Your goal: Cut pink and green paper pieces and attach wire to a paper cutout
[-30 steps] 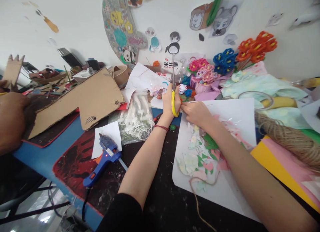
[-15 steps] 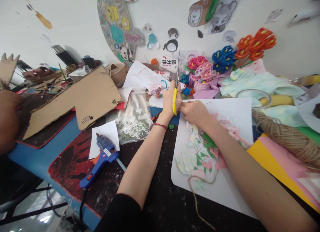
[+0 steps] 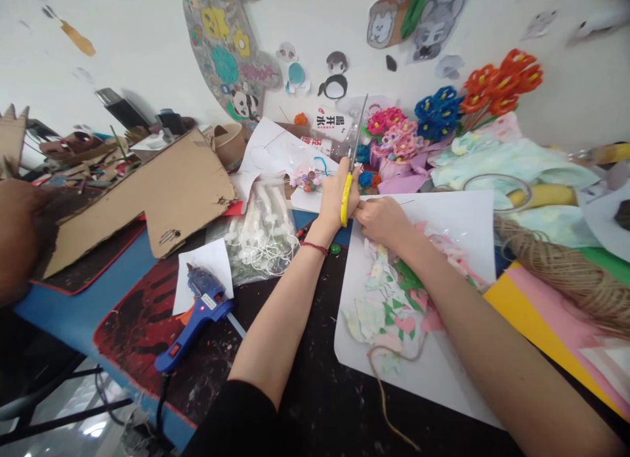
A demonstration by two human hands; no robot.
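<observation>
Left grip: my left hand [image 3: 337,197] is closed around the long-bladed scissors with yellow plastic handles [image 3: 346,197], blades pointing up and away from me.
Right grip: my right hand [image 3: 386,220] has its fingers bent, the tips meeting my left hand; I cannot tell whether they pinch anything.
Scissors: in my left hand, near the upper left corner of the large white paper sheet [image 3: 443,371].
Scraps: pink, green and pale cut pieces [image 3: 388,312] lie on that sheet, below my right hand.
Left of my arm: a blue glue gun [image 3: 197,322] beside a clear plastic bag of white stringed pieces [image 3: 260,240], on the blue worktop [image 3: 118,263].
Right side: a coil of brown twine [image 3: 561,273].
</observation>
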